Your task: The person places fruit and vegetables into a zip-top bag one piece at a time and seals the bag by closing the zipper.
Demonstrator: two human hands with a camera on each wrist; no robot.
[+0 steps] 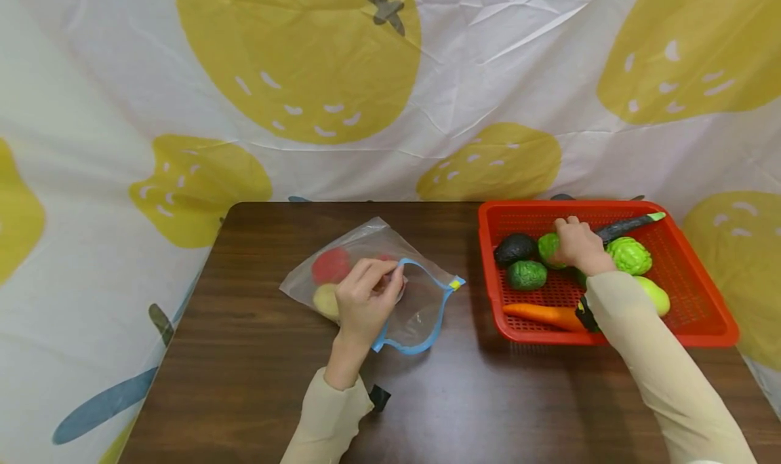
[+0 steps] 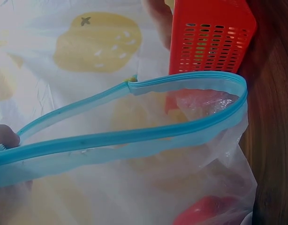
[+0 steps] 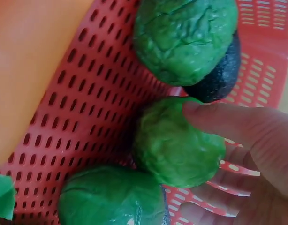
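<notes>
My left hand [image 1: 366, 294] pinches the blue zip rim of a clear zip bag [image 1: 372, 233], whose mouth gapes toward the basket. Inside the bag lie a red rounded item [image 1: 330, 266] and a pale yellow one [image 1: 326, 301]. In the left wrist view, the blue rim [image 2: 134, 136] forms a long loop with a fingertip at its left end. My right hand [image 1: 579, 243] reaches into the red basket [image 1: 702, 294]. Its thumb presses on a round green vegetable [image 3: 177, 145], with the fingers curled along the far side.
Around the right hand in the basket are a dark avocado [image 1: 515, 248], a wrinkled green vegetable [image 1: 527, 275], a carrot [image 1: 543, 315], a leafy green head [image 1: 630, 255], a dark eggplant [image 1: 628, 228] and a yellow-green item [image 1: 653, 296]. A fruit-print cloth [image 1: 451, 77] hangs behind the brown table [image 1: 244, 369].
</notes>
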